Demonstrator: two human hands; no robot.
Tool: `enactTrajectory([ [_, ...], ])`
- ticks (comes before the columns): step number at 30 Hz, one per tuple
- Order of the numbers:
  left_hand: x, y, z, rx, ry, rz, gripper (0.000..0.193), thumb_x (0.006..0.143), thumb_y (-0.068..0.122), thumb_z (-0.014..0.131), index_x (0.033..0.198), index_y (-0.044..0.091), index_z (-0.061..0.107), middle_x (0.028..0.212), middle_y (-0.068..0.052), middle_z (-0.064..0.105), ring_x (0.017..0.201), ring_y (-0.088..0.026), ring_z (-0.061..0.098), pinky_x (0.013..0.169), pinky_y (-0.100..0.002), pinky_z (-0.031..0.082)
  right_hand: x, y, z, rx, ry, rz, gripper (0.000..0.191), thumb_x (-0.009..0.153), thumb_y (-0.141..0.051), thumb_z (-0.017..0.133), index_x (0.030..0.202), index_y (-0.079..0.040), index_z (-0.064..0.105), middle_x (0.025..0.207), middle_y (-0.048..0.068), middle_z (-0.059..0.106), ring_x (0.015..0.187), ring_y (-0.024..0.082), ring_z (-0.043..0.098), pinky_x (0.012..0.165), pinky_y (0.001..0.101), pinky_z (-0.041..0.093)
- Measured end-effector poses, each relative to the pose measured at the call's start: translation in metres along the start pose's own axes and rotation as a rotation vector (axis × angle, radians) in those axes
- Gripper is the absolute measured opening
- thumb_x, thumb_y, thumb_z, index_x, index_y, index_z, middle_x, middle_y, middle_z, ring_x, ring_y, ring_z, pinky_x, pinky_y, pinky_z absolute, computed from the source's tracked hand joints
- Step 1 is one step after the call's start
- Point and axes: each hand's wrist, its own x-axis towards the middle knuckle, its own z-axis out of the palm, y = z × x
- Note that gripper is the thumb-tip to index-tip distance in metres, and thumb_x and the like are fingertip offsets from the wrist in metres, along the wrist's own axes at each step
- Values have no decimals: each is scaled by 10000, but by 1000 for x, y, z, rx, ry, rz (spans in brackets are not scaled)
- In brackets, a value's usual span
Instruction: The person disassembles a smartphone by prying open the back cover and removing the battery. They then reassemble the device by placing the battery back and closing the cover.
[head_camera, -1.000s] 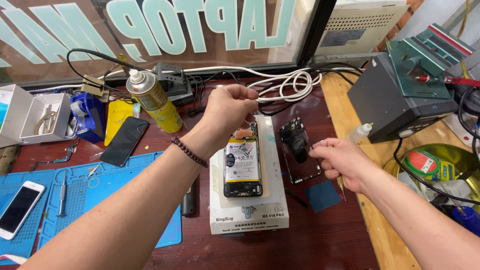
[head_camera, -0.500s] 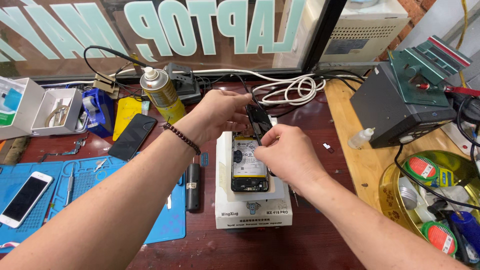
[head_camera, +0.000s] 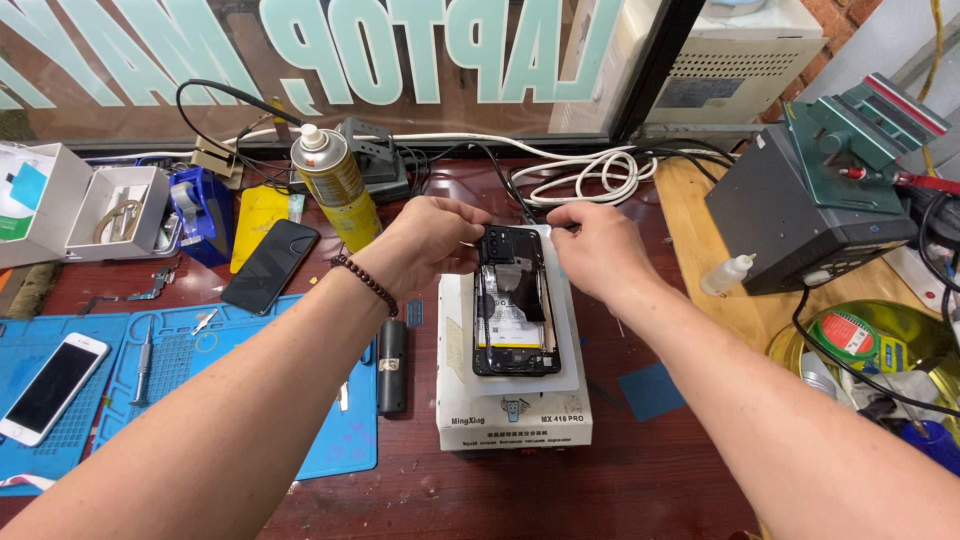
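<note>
On top of white heating pad (head_camera: 515, 405): opened phone (head_camera: 515, 315), long axis running away from body. Left hand (head_camera: 425, 245) pinching its far left corner, right hand (head_camera: 595, 250) closed at far right edge; both equally near.

I note the opened phone (head_camera: 515, 312) lying on the heating plate unit (head_camera: 513, 415) at the centre of the wooden bench (head_camera: 520, 500). My left hand (head_camera: 428, 243) rests at the phone's far left corner, my right hand (head_camera: 592, 248) at its far right corner. Left of the unit lies a cylindrical tool (head_camera: 391, 365), partly on the work mat (head_camera: 220, 400). On that mat's left end lies a second phone (head_camera: 52, 387). A third phone (head_camera: 270, 265) lies behind the mat. A spray can (head_camera: 335, 185) stands behind my left hand. A coiled cable (head_camera: 590, 175) lies behind my right hand. A soldering station (head_camera: 815, 215) stands far right.
</note>
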Motion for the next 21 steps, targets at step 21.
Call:
enactTrajectory([
  [21, 3, -3, 3, 98, 95, 13, 164, 922, 14, 672, 1072, 27, 738, 900, -54, 706, 725, -139, 642, 678, -317, 615, 13, 9, 16, 184, -185, 117, 218, 859, -141, 760, 1068, -80, 765, 843, 28, 719, 731, 103, 607, 646, 307, 511],
])
